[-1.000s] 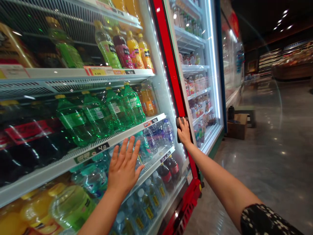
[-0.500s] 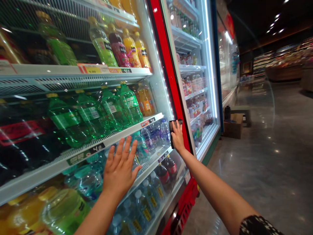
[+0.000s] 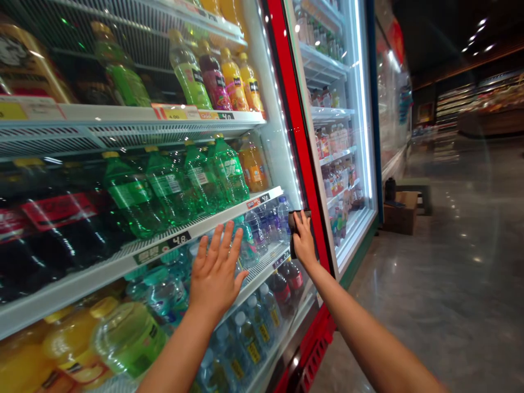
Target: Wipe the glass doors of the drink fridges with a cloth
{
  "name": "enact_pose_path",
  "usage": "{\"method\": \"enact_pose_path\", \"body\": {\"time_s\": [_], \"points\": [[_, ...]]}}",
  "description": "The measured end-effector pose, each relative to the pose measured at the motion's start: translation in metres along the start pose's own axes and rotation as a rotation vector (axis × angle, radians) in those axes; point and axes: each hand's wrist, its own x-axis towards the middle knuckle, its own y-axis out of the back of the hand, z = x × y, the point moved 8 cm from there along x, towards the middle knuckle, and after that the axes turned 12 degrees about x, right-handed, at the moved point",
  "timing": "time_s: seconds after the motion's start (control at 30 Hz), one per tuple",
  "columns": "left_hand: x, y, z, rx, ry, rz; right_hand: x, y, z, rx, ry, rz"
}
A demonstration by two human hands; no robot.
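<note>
My left hand (image 3: 216, 273) rests flat on the glass door, palm down and fingers spread, with nothing held. Behind it are shelves of drinks. My right hand (image 3: 305, 240) is stretched further out to the right, its fingers bent over a dark cloth (image 3: 293, 221) pressed against the glass beside the red door frame (image 3: 301, 125). The hand covers part of the cloth. Green soda bottles (image 3: 231, 172) stand on the shelf above and left of that hand, and small water bottles (image 3: 245, 333) fill the bottom rack.
To the right stands a second lit cooler (image 3: 333, 136). Beyond it a cardboard box (image 3: 401, 213) sits on the shiny floor (image 3: 434, 295). A white shelf edge (image 3: 213, 224) with price tags runs behind the glass. Produce displays (image 3: 487, 117) are far back at right.
The view has shifted, so the shelves sit further right. My right hand has slid a little down along the frame with the cloth. My left hand stays at about the same spot on the glass.
</note>
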Motion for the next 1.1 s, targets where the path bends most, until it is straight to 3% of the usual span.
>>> {"method": "enact_pose_path", "body": {"time_s": [0.07,0.17,0.23,0.3,0.43,0.53,0.6,0.67,0.77,0.83,0.9,1.0,1.1], "points": [[0.0,0.001,0.001,0.007,-0.002,-0.004,-0.029,-0.003,-0.003,0.055,0.024,-0.028],[0.0,0.001,0.001,0.026,0.0,-0.021,-0.065,0.01,0.027,0.093,-0.114,0.085],[0.0,0.001,0.002,0.039,0.0,-0.034,-0.069,0.02,0.05,0.088,-0.22,0.185],[0.0,0.0,0.002,0.049,-0.001,-0.042,-0.056,0.02,0.056,0.085,-0.251,0.224],[-0.001,0.0,0.003,0.065,-0.002,-0.041,-0.034,-0.001,0.014,0.079,-0.11,0.104],[-0.001,0.001,0.002,0.077,-0.004,-0.034,-0.055,-0.016,-0.021,0.076,0.051,-0.043],[-0.001,0.001,0.002,0.087,-0.002,-0.029,-0.073,-0.014,-0.024,0.068,0.103,-0.062],[-0.002,0.001,0.002,0.096,-0.007,-0.029,-0.077,-0.001,-0.011,0.046,0.068,0.036],[-0.004,-0.001,0.003,0.102,-0.016,-0.036,-0.062,0.023,0.007,0.027,-0.074,0.334],[-0.005,-0.002,0.004,0.107,-0.017,-0.038,-0.054,0.024,-0.002,0.043,-0.095,0.464],[-0.005,-0.003,0.004,0.11,-0.018,-0.04,-0.057,0.01,-0.024,0.078,-0.044,0.451],[-0.003,-0.004,0.004,0.109,-0.029,-0.052,-0.095,-0.022,-0.05,0.143,0.036,0.277],[-0.01,-0.003,0.008,0.098,-0.054,-0.077,-0.148,-0.038,-0.039,0.137,-0.012,0.163]]}}
